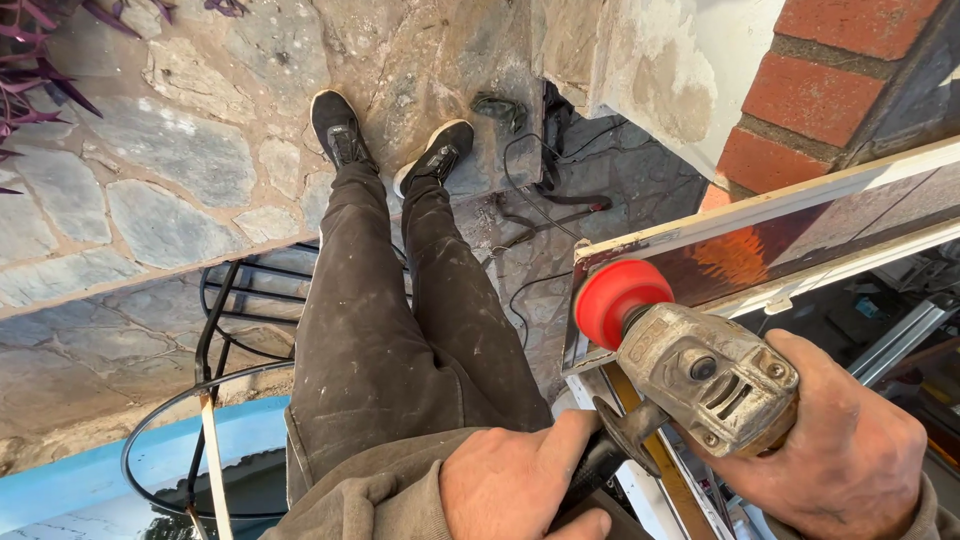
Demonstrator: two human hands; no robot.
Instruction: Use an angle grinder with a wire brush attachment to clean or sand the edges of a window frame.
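Note:
A grey angle grinder (712,375) with a red round pad (615,300) is pressed against a white-edged window frame (780,215) with brown glass. My right hand (850,450) is wrapped around the grinder's body. My left hand (520,485) grips the black side handle (600,465) below the grinder head. The pad touches the frame's lower left corner.
My legs in dark trousers and black shoes (345,130) stand on stone paving (170,160). Black cables (545,215) and a dark rag lie on the ground. A black metal wire stand (225,330) is at left. A brick wall (820,90) rises at upper right.

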